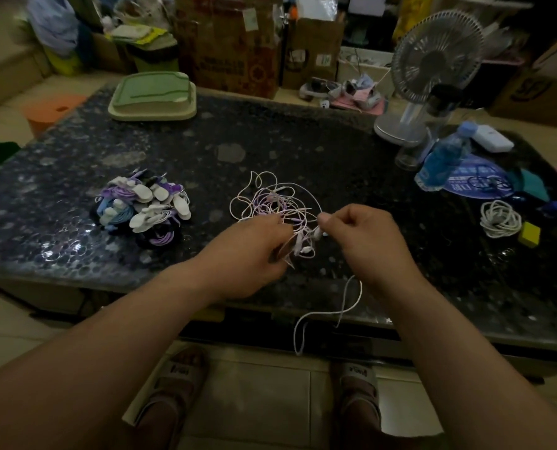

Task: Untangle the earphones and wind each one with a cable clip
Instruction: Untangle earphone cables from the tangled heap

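Dark speckled tabletop (270,138), viewed from above.

- Tangle of earphones (275,203): white and pale purple cables, located at the middle of the tabletop, just beyond both hands. The far loops are laid on the surface; the near part is lifted between the hands.
- Left hand (247,254): grip is closed round a bunch of cables and earbuds, fingers curled, with the bunch showing at the fingertips.
- Right hand (361,238): grip is pinched, thumb against forefinger, on a thin cable at the right edge of the tangle. A small white earbud is seen just below the pinch, between the two hands.
- White strand (351,303): it is trailed from under the right hand, carried over the near edge of the tabletop and hung there in a loop toward the floor.
- Pile of wound earphones (143,206): white, purple, blue and black bundles, many with white clips, are heaped to the left, well apart from the tangle.
- Far left: a green tray (153,102) is set on the tabletop.
- Far right: a white fan (433,66) is stood upright, with a blue bottle (442,160) near it.
- Right: a coiled white cable (499,219) is laid flat, with a yellow block (529,234) just beside it.
- Below the near edge: two feet in sandals (169,388) are seen on a tiled floor.
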`<state>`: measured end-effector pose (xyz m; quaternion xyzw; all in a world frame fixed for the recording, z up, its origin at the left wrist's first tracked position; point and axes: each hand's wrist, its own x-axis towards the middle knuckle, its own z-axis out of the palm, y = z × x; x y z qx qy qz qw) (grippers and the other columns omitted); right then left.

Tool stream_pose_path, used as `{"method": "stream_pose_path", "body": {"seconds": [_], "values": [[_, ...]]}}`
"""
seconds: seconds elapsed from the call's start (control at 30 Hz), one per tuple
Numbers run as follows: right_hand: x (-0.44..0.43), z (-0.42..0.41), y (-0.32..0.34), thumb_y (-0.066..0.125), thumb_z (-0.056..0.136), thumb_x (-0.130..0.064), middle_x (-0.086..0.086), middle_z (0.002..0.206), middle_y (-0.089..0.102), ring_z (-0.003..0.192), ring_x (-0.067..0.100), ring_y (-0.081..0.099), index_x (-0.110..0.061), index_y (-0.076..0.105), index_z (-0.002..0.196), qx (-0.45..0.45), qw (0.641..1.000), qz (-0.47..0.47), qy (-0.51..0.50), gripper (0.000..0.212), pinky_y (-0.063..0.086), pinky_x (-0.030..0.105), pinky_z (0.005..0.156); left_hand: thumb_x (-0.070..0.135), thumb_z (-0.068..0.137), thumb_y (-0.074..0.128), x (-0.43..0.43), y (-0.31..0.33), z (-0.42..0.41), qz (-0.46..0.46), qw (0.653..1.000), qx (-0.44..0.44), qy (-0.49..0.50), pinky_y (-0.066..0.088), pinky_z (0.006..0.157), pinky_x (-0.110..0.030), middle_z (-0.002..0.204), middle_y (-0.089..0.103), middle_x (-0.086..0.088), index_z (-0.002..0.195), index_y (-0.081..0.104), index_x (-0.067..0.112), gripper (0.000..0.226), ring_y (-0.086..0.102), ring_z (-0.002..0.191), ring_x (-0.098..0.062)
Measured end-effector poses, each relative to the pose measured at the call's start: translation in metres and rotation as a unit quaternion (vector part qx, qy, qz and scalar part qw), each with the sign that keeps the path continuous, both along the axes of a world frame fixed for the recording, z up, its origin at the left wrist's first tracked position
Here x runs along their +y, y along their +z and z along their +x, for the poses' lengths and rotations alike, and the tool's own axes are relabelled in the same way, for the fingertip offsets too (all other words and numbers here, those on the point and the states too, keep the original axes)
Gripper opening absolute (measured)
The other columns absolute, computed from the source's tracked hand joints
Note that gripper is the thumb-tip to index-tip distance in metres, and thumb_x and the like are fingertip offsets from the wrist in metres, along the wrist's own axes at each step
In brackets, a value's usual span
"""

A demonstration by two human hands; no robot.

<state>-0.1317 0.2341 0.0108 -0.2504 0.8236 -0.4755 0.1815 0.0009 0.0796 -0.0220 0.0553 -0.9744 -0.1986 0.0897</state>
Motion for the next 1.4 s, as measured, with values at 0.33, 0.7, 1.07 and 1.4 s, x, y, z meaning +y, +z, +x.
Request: {"method": "stream_pose_path", "body": {"seconds": [0.33,0.7,1.07,1.4], "values": [[-0.003,0.003,-0.002,0.072,0.097,-0.028,-0.008,0.057,0.063,0.052,-0.001,0.055,-0.019,0.077,0.087,0.019,0.997,-0.028,0.065,0.015,0.046,0.019,0.052,0.024,0.103,0.061,0.000,0.013,-0.007,0.308,0.940,0.092,0.113,0.054,0.067,-0.036,0.086,0.067,0.003,0.101,0.061,0.033,0.009,0.064,0.075,-0.014],[0.002,0.006,0.008,0.071,0.098,-0.029,0.013,0.082,0.077,0.074,0.032,0.072,-0.012,0.079,0.089,-0.096,0.988,-0.049,0.109,0.021,0.059,0.039,0.070,0.018,0.101,0.066,0.004,0.018,-0.001,0.352,0.930,0.089,0.062,0.049,0.067,-0.019,0.080,0.066,0.011,0.097,0.068,0.024,0.007,0.059,0.071,0.000],[0.008,-0.018,0.012,0.056,0.104,-0.018,-0.006,0.060,0.045,0.052,0.008,0.038,-0.020,0.057,0.081,-0.203,0.949,-0.219,-0.097,0.023,0.028,0.020,0.043,0.025,0.099,0.053,-0.013,0.007,-0.004,0.404,0.898,-0.003,0.173,0.042,0.063,-0.037,0.057,0.051,0.001,0.073,0.047,0.019,0.028,0.052,0.054,-0.019],[0.007,0.002,0.020,0.051,0.109,-0.024,0.005,0.092,0.078,0.074,0.012,0.068,-0.007,0.061,0.100,-0.098,0.978,-0.178,0.052,0.021,0.051,0.024,0.059,0.018,0.102,0.049,0.005,0.016,-0.005,0.349,0.912,0.060,0.208,0.048,0.072,-0.021,0.120,0.062,0.008,0.132,0.056,0.029,0.033,0.061,0.088,0.000]]}}
